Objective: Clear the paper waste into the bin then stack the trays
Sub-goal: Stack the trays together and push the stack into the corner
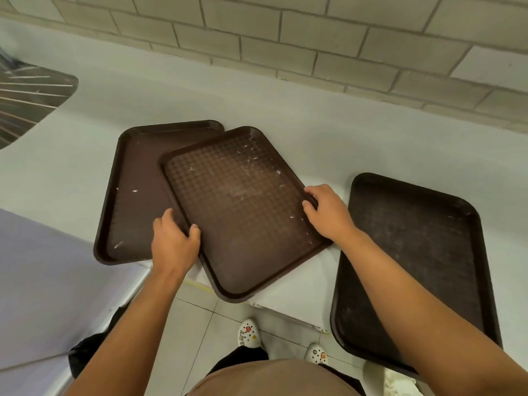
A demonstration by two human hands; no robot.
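Three dark brown trays are on the white counter (pixel 257 110). The middle tray (pixel 243 210) is tilted and lies partly over the left tray (pixel 134 190), with its near corner past the counter edge. My left hand (pixel 174 241) grips its left rim. My right hand (pixel 328 212) grips its right rim. Small white paper bits speckle the middle and left trays. The right tray (pixel 423 252) lies flat, apart from the others, and overhangs the counter's near edge.
A tiled wall (pixel 314 38) runs behind the counter. A metal sink (pixel 25 101) is at the far left. Below are the tiled floor (pixel 200 324), my shoes, and something black (pixel 85 352) under the left counter. A crumpled white thing (pixel 400 384) lies at bottom right.
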